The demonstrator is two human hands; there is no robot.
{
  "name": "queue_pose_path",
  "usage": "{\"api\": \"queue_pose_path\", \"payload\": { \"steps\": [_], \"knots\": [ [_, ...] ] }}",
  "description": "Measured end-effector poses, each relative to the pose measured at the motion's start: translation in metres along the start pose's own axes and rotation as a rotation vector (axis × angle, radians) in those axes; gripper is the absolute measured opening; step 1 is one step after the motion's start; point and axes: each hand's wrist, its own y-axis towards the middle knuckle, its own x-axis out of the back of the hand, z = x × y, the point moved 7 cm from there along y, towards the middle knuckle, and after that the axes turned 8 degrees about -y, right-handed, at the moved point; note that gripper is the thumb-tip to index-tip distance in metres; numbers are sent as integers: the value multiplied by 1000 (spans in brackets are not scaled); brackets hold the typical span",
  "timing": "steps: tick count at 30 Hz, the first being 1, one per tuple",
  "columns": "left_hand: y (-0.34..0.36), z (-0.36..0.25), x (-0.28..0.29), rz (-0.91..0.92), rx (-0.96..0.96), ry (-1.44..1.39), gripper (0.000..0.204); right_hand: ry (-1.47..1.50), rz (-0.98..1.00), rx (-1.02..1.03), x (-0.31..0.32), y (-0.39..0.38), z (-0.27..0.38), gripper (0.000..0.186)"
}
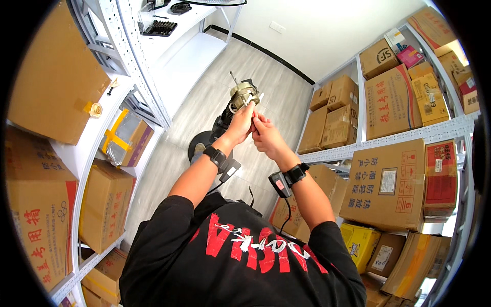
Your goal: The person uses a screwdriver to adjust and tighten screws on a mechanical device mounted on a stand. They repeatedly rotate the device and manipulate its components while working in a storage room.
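A round, brass-coloured metal motor [244, 95] with a thin shaft tops a black stand [221, 123] with a round black base [197, 140]. It looks like a pedestal fan without its blades. My left hand [239, 124] is closed at the motor's near edge, its fingertips pinched beside white bits on the housing. Close against it, my right hand [269, 137] is pinched too, with a small dark and reddish thing at its fingertips. What either hand grips is mostly hidden by the fingers. Both wrists carry black strapped devices with cables.
Shelves with cardboard boxes [394, 102] line the right side. More boxes [38, 204] fill the left shelf, where a tape roll [95, 110] lies. A white table [174, 30] at the far left bears a black bit case [159, 28] and a round black part [180, 7].
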Motion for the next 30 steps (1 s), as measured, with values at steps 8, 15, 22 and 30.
{"api": "queue_pose_path", "payload": {
  "steps": [8, 15, 22, 30],
  "knots": [
    [1, -2, -15, 23, 19, -59, 41, -1214, -731, 651, 5, -39, 59, 29],
    [-19, -12, -6, -262, 64, 154, 33, -975, -667, 507, 24, -25, 47, 34],
    [-21, -11, -1, -193, 85, 132, 36, -200, -173, 185, 15, -17, 23, 28],
    [-24, -10, 1, -196, 80, 279, 33, -469, -421, 375, 38, 5, 12, 22]
  ]
}}
